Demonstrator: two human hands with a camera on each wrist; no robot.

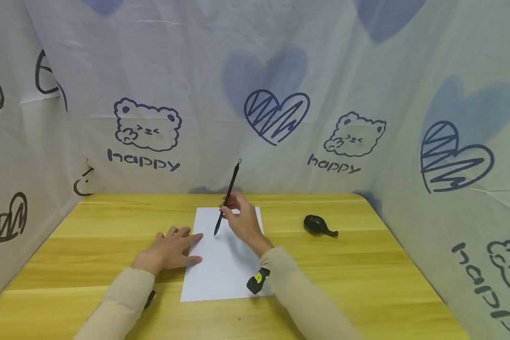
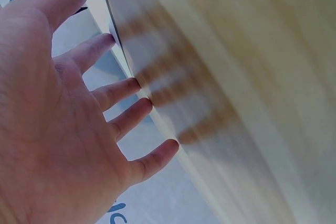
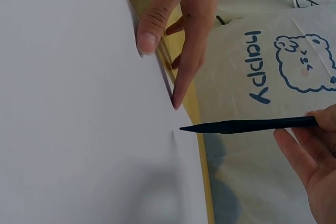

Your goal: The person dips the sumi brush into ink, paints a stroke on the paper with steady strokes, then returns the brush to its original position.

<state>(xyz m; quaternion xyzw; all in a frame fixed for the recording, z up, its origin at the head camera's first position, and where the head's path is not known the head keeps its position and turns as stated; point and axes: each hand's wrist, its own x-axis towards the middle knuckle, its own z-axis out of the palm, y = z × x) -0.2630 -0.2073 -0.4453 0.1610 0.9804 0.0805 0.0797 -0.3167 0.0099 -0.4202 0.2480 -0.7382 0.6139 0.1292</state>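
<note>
The right hand (image 1: 244, 219) pinches a slender black brush (image 1: 233, 182) between thumb and fingers. The brush slants over the far half of a white sheet of paper (image 1: 218, 278), its looped top end leaning far and right, its pointed tip near and left. The tip seems to sit just above the sheet, beside a faint shadow, though contact is hard to judge. The left hand (image 1: 170, 248) lies at the sheet's left edge, fingers straight and spread wide; its thumb and index finger rest on the paper, the others to the left of it.

The sheet lies flat on the wood-grained tabletop (image 1: 357, 283). Well to its right is a dark, rounded object (image 1: 315, 224) with a narrow neck pointing right. Pale sleeves (image 1: 121, 297) cover both forearms, and a black wrist device (image 1: 257, 281) with a yellow mark shows over the sheet's near right part. Printed white cloth (image 1: 212, 94) hangs beyond the tabletop's far edge.
</note>
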